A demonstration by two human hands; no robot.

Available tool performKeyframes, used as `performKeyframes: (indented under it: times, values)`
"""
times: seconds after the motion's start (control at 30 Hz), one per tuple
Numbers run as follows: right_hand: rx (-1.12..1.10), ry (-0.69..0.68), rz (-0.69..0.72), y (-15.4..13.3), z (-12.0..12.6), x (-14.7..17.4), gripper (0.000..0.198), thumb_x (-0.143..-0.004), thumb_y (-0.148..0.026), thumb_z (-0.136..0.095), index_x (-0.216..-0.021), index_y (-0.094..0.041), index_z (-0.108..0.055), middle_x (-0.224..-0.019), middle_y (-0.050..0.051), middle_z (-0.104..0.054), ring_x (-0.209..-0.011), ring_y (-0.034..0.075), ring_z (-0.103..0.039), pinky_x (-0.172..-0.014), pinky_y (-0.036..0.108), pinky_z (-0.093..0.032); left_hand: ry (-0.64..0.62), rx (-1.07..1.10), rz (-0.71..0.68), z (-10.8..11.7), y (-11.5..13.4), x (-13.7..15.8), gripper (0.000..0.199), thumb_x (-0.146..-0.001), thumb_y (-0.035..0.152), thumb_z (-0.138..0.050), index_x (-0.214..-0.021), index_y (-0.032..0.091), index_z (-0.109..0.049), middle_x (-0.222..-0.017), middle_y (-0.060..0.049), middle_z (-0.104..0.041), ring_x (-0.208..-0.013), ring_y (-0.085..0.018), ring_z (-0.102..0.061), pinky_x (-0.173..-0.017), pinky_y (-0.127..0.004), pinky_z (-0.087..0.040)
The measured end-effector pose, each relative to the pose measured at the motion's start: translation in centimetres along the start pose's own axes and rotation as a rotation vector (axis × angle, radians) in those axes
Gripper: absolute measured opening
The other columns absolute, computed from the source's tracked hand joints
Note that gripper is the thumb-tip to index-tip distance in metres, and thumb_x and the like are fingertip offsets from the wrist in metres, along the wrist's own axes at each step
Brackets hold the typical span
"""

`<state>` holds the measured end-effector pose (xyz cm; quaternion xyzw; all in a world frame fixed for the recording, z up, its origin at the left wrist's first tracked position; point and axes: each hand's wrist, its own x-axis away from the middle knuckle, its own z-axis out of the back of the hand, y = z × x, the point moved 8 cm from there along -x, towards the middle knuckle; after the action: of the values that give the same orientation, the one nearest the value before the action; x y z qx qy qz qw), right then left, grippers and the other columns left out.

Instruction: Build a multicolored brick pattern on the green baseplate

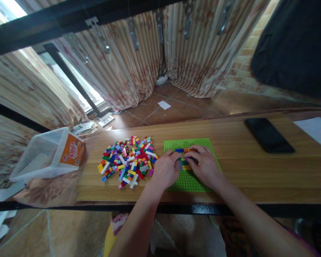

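Observation:
A green studded baseplate (189,182) lies flat on the wooden board. Near its middle, a small cluster of toy bricks (179,150) in blue, orange, yellow, green and grey is partly covered by my fingers. From the left, my left hand (167,169) reaches over the plate, its fingers curled against the cluster's left side. Opposite it, my right hand (204,166) bends thumb and index finger together at a brick in the cluster. The fingertips of both hands nearly meet, hiding exactly what lies between them. A loose pile of mixed bricks (128,162) spreads just left of my left hand.
At the far left stands a clear plastic tub (40,155) with an orange label. A black phone (269,135) and a white paper sheet (317,132) lie on the right. The table's dark front edge (198,208) runs beneath my forearms. Curtains (139,64) hang beyond the table.

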<state>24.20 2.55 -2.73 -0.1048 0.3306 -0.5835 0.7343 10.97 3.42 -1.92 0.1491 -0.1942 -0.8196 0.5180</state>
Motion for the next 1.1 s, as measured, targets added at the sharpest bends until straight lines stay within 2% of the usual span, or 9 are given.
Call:
performKeyframes:
  times: [0.37,0.7,0.9,1.1]
  values:
    - [-0.059,0.007,-0.019,0.5,-0.6,0.1,0.018,-0.090,-0.024,-0.056,-0.088,-0.025,-0.074,-0.112,0.009,-0.063,-0.108,0.026,-0.053,-0.092,0.045,-0.043,-0.015,-0.007,-0.001,-0.2,0.4,-0.6,0.026,-0.090,0.014,-0.045,-0.107,0.024,-0.063,-0.101,-0.004,-0.063,-0.090,-0.018,-0.063,-0.079,-0.029,-0.051]
    - [-0.130,0.046,0.012,0.6,-0.3,0.1,0.017,-0.090,-0.026,-0.058,-0.085,-0.024,-0.073,-0.109,0.008,-0.064,-0.107,0.026,-0.055,-0.095,0.047,-0.044,0.026,0.053,0.005,-0.2,0.0,-0.4,0.026,-0.089,0.013,-0.046,-0.104,0.023,-0.064,-0.100,-0.004,-0.064,-0.090,-0.019,-0.063,-0.079,-0.031,-0.052]
    - [-0.174,0.087,-0.012,1.1,-0.1,0.1,0.019,-0.090,-0.021,-0.054,-0.096,-0.023,-0.072,-0.111,0.009,-0.066,-0.107,0.025,-0.057,-0.096,0.046,-0.045,0.069,0.164,0.034,-0.3,-0.8,-0.4,0.034,-0.085,0.010,-0.052,-0.116,0.022,-0.062,-0.106,-0.004,-0.066,-0.090,-0.018,-0.064,-0.084,-0.032,-0.053]
    - [-0.098,0.095,0.017,0.7,-0.4,0.2,0.026,-0.092,-0.017,-0.049,-0.099,-0.023,-0.074,-0.112,0.009,-0.066,-0.108,0.025,-0.056,-0.093,0.045,-0.046,0.071,0.098,0.009,-0.3,-0.5,-0.1,0.036,-0.089,0.012,-0.047,-0.120,0.023,-0.063,-0.109,-0.005,-0.065,-0.094,-0.018,-0.064,-0.086,-0.031,-0.053]
